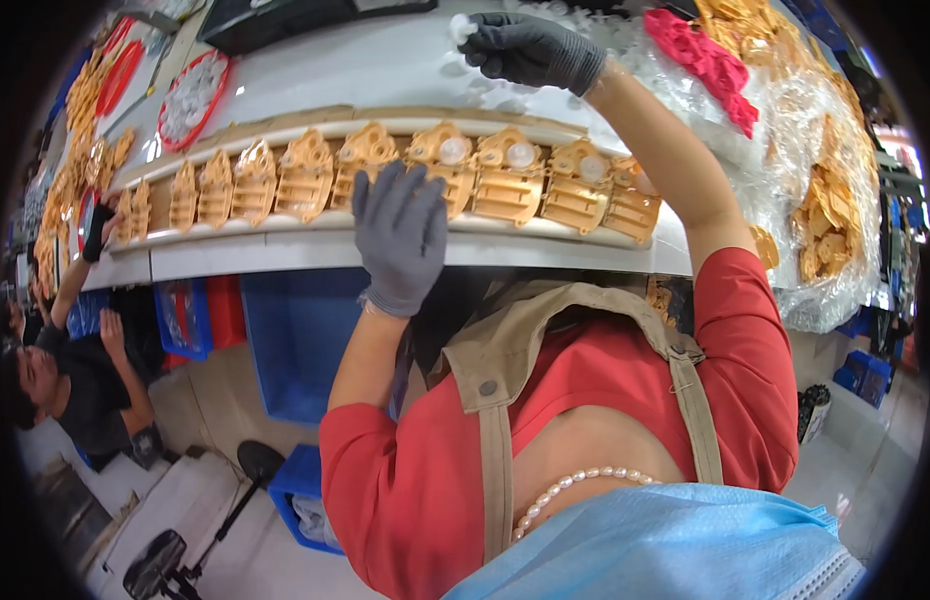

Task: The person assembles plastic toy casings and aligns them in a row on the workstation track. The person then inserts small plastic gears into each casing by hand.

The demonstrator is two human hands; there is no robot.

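My left hand [400,235], in a grey glove, rests over the row of orange plastic parts [305,172], its fingers spread on or just above one part near the middle. Up at the far side of the table, my gloved right hand [530,50] pinches a small white translucent piece [463,28] between its fingertips. Round clear pieces [521,155] sit on several orange parts to the right of my left hand. Loose white pieces [500,95] lie beneath and around my right hand.
A red-rimmed basket [193,100] of white pieces stands at the left. Plastic-wrapped orange parts [825,225] and a pink cloth [700,65] lie right. A black tray [285,20] is at the back. A co-worker [75,390] reaches to the row's left end.
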